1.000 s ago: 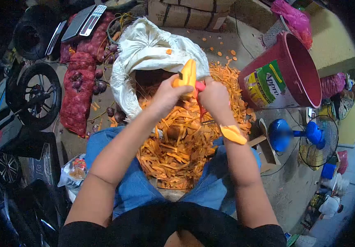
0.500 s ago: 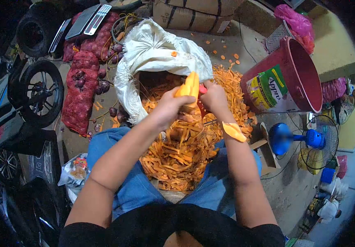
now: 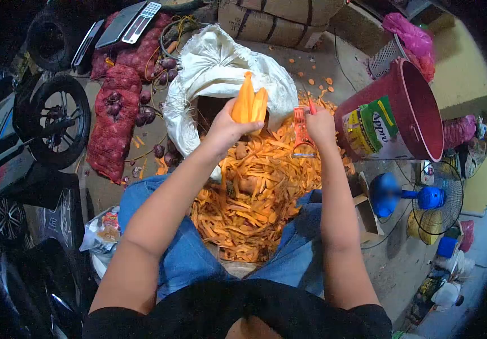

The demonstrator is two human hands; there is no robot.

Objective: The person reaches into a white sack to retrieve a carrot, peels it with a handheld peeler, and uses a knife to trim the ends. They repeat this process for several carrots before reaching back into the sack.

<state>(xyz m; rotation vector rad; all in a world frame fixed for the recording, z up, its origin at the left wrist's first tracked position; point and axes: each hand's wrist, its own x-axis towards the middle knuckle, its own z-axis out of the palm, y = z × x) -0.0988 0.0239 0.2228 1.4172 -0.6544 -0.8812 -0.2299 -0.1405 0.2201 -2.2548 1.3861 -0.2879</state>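
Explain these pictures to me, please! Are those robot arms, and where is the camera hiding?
No robot here! Those are a real person's bare arms. One camera, worn on the person's head, looks forward and down, so you see what's in front of them.

The left hand holds some orange pieces that look like peeled carrots. The right hand holds a red tool that looks like a peeler.

Between the knees is a big heap of orange peelings. Just beyond it is an open white sack. On the floor to the right is a dark red bucket, and to the left is a red net bag of what look like onions.
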